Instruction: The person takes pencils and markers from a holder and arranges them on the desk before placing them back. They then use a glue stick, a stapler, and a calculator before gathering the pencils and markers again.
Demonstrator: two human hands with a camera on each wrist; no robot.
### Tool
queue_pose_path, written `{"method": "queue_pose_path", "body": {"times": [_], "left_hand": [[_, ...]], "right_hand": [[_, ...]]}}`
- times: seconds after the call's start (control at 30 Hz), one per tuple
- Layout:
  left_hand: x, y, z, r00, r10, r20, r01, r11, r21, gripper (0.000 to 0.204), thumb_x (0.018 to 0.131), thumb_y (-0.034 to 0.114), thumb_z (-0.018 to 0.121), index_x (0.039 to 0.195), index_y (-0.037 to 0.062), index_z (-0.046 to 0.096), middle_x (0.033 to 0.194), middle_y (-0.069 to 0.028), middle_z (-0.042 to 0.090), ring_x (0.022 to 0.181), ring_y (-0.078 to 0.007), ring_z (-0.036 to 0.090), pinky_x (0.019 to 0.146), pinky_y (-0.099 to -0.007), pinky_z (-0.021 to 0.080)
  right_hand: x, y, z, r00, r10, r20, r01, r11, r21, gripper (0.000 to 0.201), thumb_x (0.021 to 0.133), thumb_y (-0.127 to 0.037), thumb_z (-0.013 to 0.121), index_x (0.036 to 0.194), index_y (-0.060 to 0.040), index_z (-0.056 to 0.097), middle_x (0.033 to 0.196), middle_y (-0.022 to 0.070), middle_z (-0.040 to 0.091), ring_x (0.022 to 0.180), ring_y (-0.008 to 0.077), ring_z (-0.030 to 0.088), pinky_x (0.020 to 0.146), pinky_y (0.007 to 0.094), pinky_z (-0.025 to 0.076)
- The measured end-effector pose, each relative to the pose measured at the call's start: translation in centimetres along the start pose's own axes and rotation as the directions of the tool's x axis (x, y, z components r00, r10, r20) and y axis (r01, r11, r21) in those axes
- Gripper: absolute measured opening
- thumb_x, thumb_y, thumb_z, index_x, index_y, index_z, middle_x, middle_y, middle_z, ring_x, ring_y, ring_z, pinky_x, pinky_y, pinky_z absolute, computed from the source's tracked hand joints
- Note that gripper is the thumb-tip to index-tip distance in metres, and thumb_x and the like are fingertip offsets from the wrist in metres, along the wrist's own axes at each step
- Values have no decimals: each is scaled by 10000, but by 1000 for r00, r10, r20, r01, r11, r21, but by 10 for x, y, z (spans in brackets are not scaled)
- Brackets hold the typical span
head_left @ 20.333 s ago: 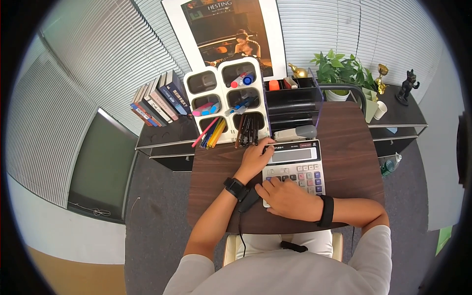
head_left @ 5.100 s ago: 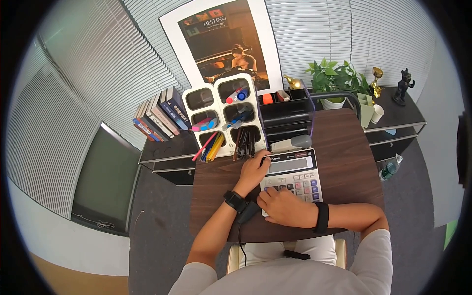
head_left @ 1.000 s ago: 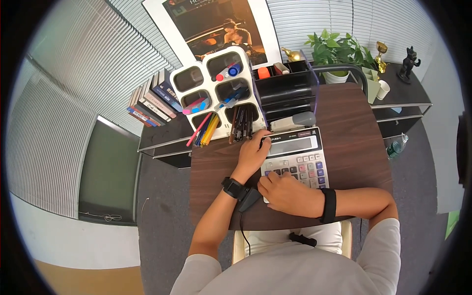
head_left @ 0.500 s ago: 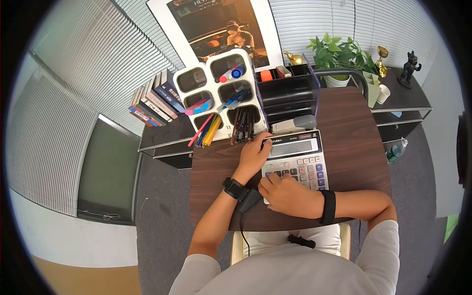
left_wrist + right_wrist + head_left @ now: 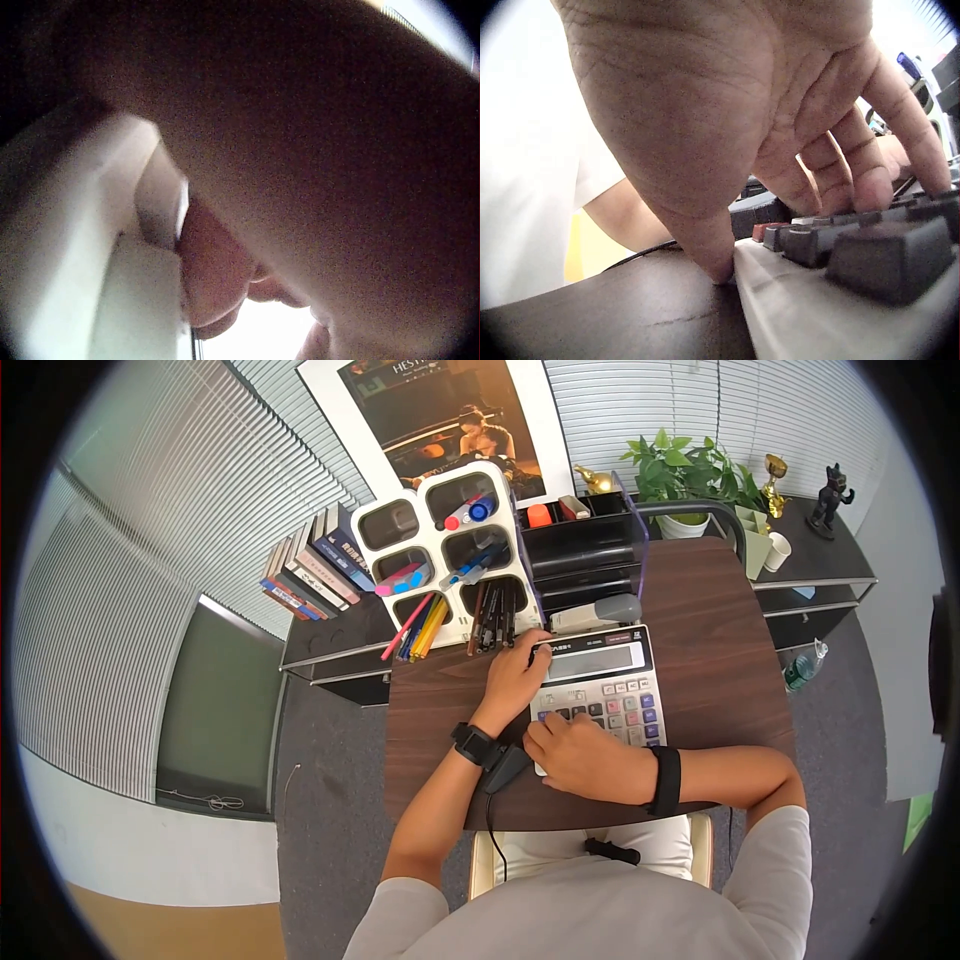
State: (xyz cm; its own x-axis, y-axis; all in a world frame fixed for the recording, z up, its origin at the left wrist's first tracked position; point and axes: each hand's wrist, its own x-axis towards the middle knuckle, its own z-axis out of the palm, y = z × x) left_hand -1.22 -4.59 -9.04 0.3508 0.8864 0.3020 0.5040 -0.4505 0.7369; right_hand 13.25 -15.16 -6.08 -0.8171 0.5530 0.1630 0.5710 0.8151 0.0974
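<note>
A white calculator [image 5: 622,687] with a black top band lies on the brown desk. At its upper left corner the left hand [image 5: 515,675] grips the edge, thumb over the face and a finger along the top. The right hand [image 5: 592,760] is over the lower left keys, covering some of them. Seen from the right wrist, that hand [image 5: 697,97] has bent fingertips down at the dark keys [image 5: 889,259], while its thumb tip touches the desk beside the casing. The left wrist view is dark, showing part of the left hand [image 5: 217,262] beside pale surfaces.
A white pen organizer [image 5: 432,545] with pens and pencils stands behind the left hand. Beside it are a black tray rack [image 5: 585,550] and a grey-white object [image 5: 595,614]. Books [image 5: 320,565], a potted plant [image 5: 685,475] and a black figurine [image 5: 828,502] stand farther back.
The head view has shifted slightly between frames. Both hands keep nearly the same places on the calculator, with only small differences in the right fingers.
</note>
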Motion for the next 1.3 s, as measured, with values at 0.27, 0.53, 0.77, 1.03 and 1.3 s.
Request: {"method": "queue_pose_path", "body": {"times": [0.27, 0.53, 0.77, 1.03, 1.3], "left_hand": [[0, 2, -1, 995, -85, 53, 83, 995, 48, 235, 929, 206, 492, 1078, 50, 583, 961, -173, 656, 876, -334, 639, 780, -359, 472], [0, 1, 0, 997, -73, 40, 72, 997, 18, 241, 926, 204, 491, 1080, 46, 586, 958, -169, 658, 866, -326, 640, 779, -359, 473], [1, 0, 0, 1000, -11, 17, 10, 1000, 15, 235, 924, 229, 505, 1089, 75, 572, 897, -195, 649, 818, -385, 624, 727, -428, 474], [0, 2, -1, 997, -59, 43, 58, 998, 20, 246, 925, 201, 483, 1079, 39, 587, 972, -173, 649, 884, -327, 632, 793, -363, 468], [0, 4, -2, 996, -68, 54, 67, 998, 14, 260, 926, 210, 480, 1091, 39, 585, 973, -180, 649, 879, -331, 631, 788, -367, 468]], "right_hand": [[0, 0, -2, 1000, -3, -15, 3, 1000, -14, 486, 741, -372, 726, 1002, 13, 586, 882, 56, 516, 828, 183, 529, 578, 283, 463], [1, 0, -2, 1000, -5, 1, 5, 1000, -21, 486, 734, -369, 730, 994, 16, 585, 882, 59, 515, 829, 182, 530, 578, 284, 470], [0, 0, -3, 1000, -6, -21, 5, 1000, -29, 483, 733, -371, 730, 985, 15, 585, 878, 54, 510, 823, 180, 529, 573, 283, 469], [0, 0, -3, 1000, -8, -29, 6, 998, -55, 479, 736, -375, 726, 983, 11, 588, 872, 50, 509, 818, 177, 534, 567, 280, 463], [0, 0, -2, 1000, 2, -28, -3, 999, -47, 479, 739, -370, 724, 990, 14, 586, 869, 52, 508, 818, 177, 535, 567, 279, 462]]}}
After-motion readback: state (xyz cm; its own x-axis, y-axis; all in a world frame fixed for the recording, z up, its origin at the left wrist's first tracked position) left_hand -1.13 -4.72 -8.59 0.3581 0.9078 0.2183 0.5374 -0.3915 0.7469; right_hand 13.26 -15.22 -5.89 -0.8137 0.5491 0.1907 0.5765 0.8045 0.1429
